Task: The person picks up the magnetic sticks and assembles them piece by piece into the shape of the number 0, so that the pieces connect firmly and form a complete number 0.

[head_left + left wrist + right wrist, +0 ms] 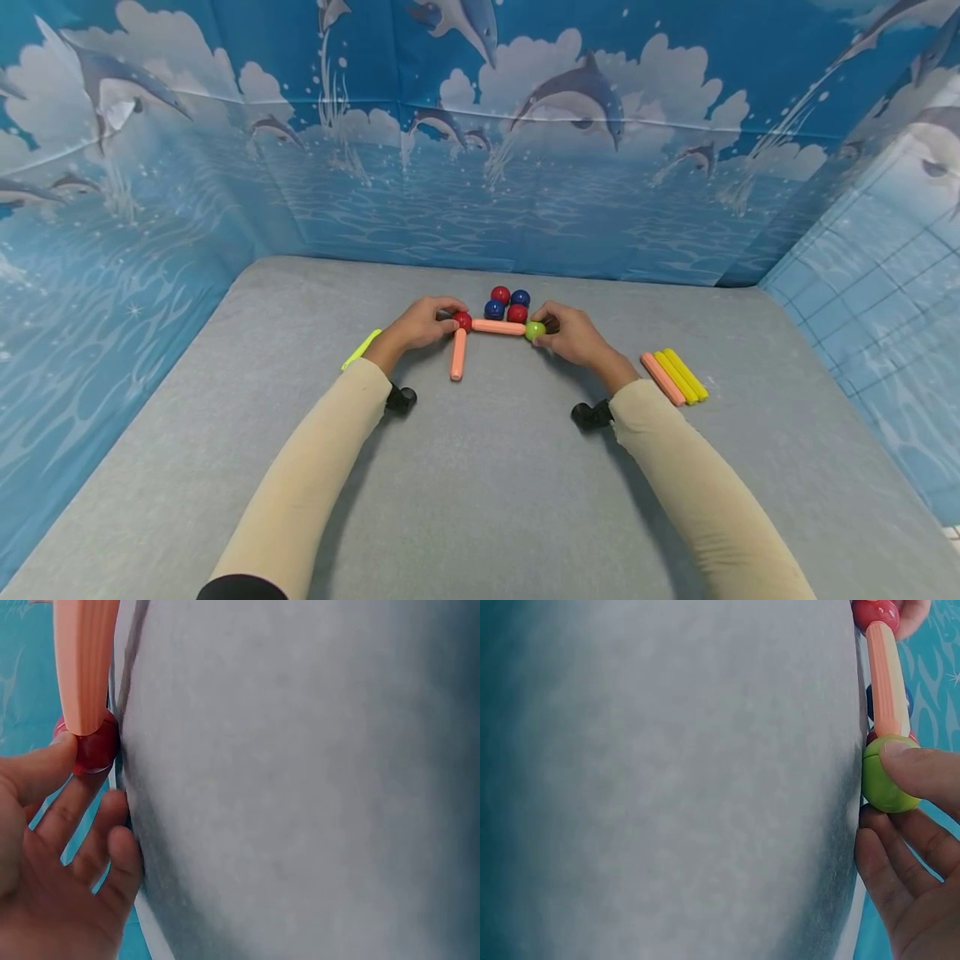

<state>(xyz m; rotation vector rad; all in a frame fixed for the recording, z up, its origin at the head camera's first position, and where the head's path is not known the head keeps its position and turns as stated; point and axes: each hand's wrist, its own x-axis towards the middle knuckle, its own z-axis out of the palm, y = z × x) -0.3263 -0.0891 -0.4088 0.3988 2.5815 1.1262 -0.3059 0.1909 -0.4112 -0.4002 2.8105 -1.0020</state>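
Observation:
My left hand (426, 323) pinches a red ball (462, 321) between thumb and fingers. My right hand (572, 333) grips a green ball (535, 330) the same way. An orange stick (498, 327) runs between the two balls and joins them. A second orange stick (458, 356) extends from the red ball toward me; in the left wrist view that stick (84, 664) appears large beside the thumb. The right wrist view shows the green ball (887, 780) with the thumb pressed on its side and the fingers behind it.
Just behind the joined stick sit two more red balls (500, 294) and two blue balls (494, 310). Two yellow sticks (681, 375) and an orange one (662, 379) lie at the right. A yellow-green stick (362, 349) lies by the left wrist. A dolphin-print curtain (480, 208) rises behind the grey table (480, 483).

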